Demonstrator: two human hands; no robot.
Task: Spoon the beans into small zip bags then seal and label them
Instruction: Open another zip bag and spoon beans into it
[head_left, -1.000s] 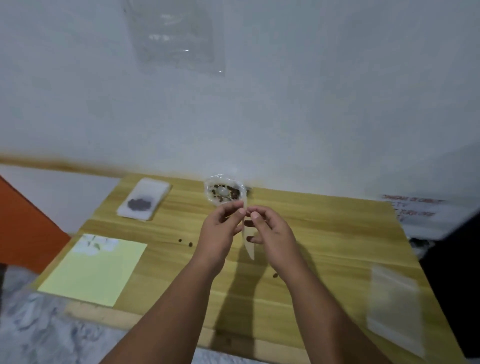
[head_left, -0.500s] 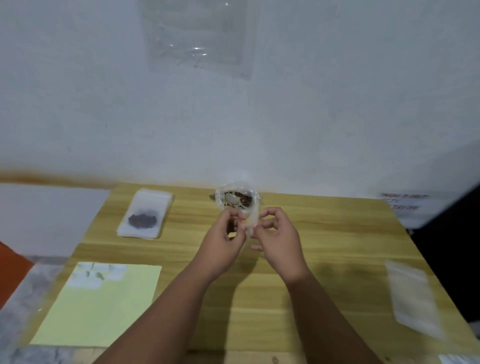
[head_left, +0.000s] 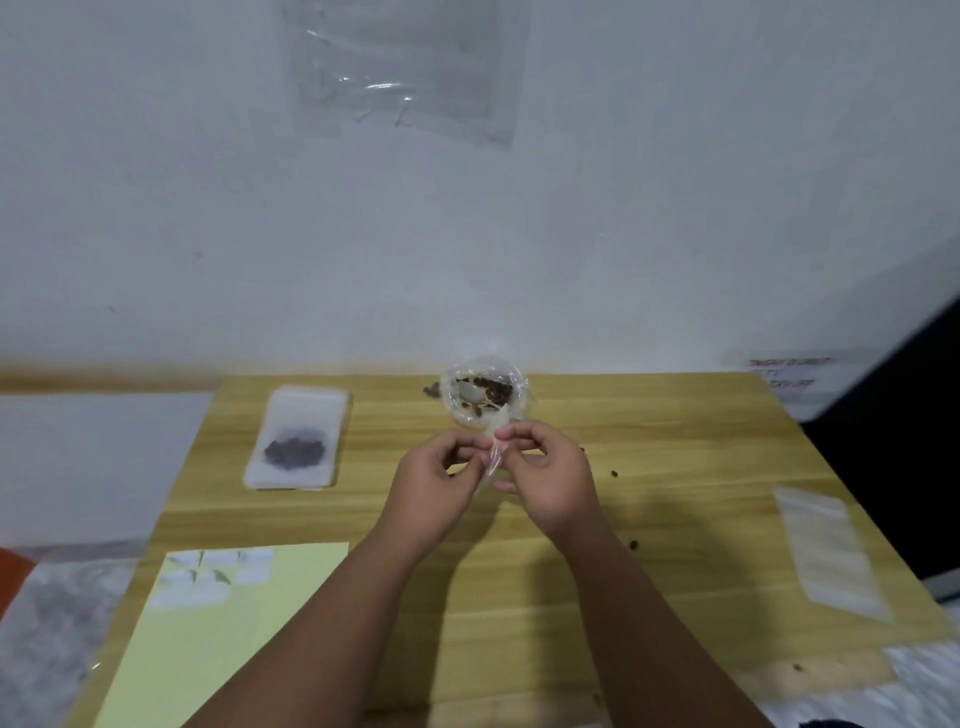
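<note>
Two hands over the light wooden tabletop. Left hand and right hand meet fingertip to fingertip, both pinching one small clear zip bag, held above the tabletop centre; the bag is thin, translucent and blurred, contents not discernible. Just behind it: one round clear plastic container holding dark brown beans and a white spoon. One filled zip bag lies flat at left. One empty clear zip bag lies at right. One pale yellow sheet bearing white labels, near left. A few loose beans are scattered at right.
</note>
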